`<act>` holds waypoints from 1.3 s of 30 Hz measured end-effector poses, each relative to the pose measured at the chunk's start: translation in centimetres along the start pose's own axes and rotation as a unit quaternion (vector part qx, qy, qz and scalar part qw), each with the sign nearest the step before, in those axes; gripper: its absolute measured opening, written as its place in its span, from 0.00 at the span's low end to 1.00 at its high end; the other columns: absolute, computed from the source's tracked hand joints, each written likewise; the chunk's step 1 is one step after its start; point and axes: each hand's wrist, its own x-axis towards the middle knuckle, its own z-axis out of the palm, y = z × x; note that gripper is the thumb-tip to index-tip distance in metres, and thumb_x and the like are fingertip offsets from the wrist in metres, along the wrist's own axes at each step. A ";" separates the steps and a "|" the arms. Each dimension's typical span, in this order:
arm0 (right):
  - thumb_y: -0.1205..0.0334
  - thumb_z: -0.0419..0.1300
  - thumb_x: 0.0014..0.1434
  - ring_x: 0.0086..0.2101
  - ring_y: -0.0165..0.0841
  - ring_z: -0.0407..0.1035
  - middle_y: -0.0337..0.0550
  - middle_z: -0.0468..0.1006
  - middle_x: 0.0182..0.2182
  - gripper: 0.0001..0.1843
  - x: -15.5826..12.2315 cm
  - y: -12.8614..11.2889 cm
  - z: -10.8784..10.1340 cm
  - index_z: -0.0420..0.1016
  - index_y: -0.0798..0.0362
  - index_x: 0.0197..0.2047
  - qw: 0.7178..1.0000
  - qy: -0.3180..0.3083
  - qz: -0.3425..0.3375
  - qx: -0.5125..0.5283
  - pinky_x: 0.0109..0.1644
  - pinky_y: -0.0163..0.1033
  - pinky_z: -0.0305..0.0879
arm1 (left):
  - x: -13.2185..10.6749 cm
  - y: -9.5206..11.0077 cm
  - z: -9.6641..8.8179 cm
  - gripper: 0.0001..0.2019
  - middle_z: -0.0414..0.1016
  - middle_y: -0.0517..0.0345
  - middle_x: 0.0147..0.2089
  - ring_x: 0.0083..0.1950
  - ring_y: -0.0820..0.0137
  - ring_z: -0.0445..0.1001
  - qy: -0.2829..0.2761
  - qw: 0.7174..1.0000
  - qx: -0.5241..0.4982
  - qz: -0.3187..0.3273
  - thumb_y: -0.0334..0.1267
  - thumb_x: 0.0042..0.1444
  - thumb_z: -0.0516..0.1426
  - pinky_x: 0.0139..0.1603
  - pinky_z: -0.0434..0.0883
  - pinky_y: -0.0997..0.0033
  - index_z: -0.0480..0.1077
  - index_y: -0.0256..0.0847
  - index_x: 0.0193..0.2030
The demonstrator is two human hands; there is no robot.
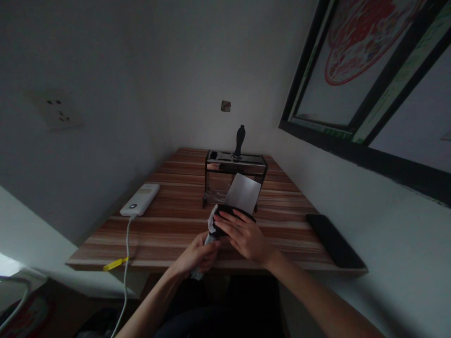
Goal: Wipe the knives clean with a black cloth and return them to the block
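Observation:
A broad, flat metal blade (243, 193), like that of a cleaver, points up and away from me above the table. My left hand (200, 256) is closed round its handle (209, 239), which has clear plastic wrapping that hangs out below the fist. Across the lower blade lies a black piece (222, 230), perhaps a cloth or cover, with crumpled white material (212, 219) at its left edge. My right hand (248, 237) grips this black piece, fingers laid over the top; its thumb is hidden. Behind the blade stands a metal knife rack (236, 159) with a black handle (240, 140) sticking up.
The wood-grain table (169, 234) meets walls on several sides. A white power bank (141, 199) with a white cable (127, 253) and yellow tag (115, 264) lies left. A black phone (334, 239) rests near the right edge. Crumpled clear plastic (216, 195) lies by the rack.

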 end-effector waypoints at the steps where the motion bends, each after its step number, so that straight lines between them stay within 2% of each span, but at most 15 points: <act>1: 0.71 0.47 0.61 0.63 0.30 0.49 0.44 0.63 0.61 0.26 0.0 0.3 -0.2 0.55 0.55 0.63 1.000 0.003 -0.001 -0.004 0.65 0.47 0.50 | 0.0 0.0 0.1 0.17 0.50 0.76 0.15 0.12 0.84 0.46 -0.004 1.000 0.001 0.000 0.48 0.51 0.58 0.10 0.50 0.85 0.53 0.42 0.31; 7: 0.68 0.45 0.65 0.63 0.30 0.49 0.43 0.63 0.61 0.24 0.2 2.2 -1.2 0.53 0.53 0.64 1.000 0.022 0.002 -0.019 0.65 0.46 0.49 | -0.2 0.7 0.7 0.17 0.49 0.76 0.16 0.13 0.84 0.45 -0.010 1.000 0.015 -0.004 0.49 0.52 0.58 0.10 0.50 0.86 0.53 0.42 0.31; 13: 0.67 0.44 0.65 0.63 0.31 0.49 0.43 0.62 0.61 0.26 0.8 5.3 -2.0 0.49 0.51 0.66 0.999 0.038 0.002 -0.019 0.65 0.49 0.49 | -0.3 0.8 0.7 0.19 0.48 0.76 0.16 0.13 0.85 0.43 -0.001 1.000 0.021 -0.015 0.50 0.51 0.58 0.10 0.49 0.86 0.52 0.43 0.30; 21: 0.65 0.43 0.67 0.62 0.32 0.50 0.41 0.62 0.61 0.25 2.0 8.1 -3.1 0.49 0.47 0.66 0.996 0.068 0.046 -0.029 0.65 0.51 0.48 | -0.3 0.5 0.4 0.18 0.48 0.76 0.16 0.13 0.85 0.44 -0.003 1.000 0.028 -0.013 0.49 0.52 0.58 0.10 0.50 0.86 0.53 0.43 0.31; 27: 0.65 0.43 0.67 0.63 0.31 0.49 0.41 0.61 0.61 0.24 3.0 8.1 -3.6 0.51 0.48 0.65 0.993 0.084 0.077 -0.012 0.66 0.49 0.48 | -0.2 0.2 0.1 0.17 0.49 0.76 0.16 0.12 0.84 0.45 -0.008 1.000 0.013 -0.007 0.48 0.54 0.57 0.09 0.49 0.85 0.51 0.43 0.30; 32: 0.65 0.44 0.66 0.62 0.32 0.50 0.41 0.61 0.62 0.24 2.6 7.4 -2.9 0.52 0.47 0.65 0.991 0.097 0.084 -0.028 0.66 0.51 0.48 | -0.2 0.5 0.4 0.19 0.49 0.76 0.16 0.12 0.84 0.45 -0.002 1.000 0.011 -0.014 0.49 0.53 0.58 0.09 0.49 0.86 0.51 0.43 0.29; 39: 0.68 0.45 0.65 0.62 0.32 0.50 0.42 0.62 0.61 0.24 1.8 4.4 -0.8 0.53 0.50 0.65 0.995 0.071 0.064 -0.005 0.65 0.49 0.49 | 0.0 0.2 0.0 0.18 0.49 0.76 0.16 0.12 0.85 0.45 0.005 1.000 -0.017 -0.014 0.48 0.52 0.58 0.09 0.48 0.86 0.52 0.43 0.30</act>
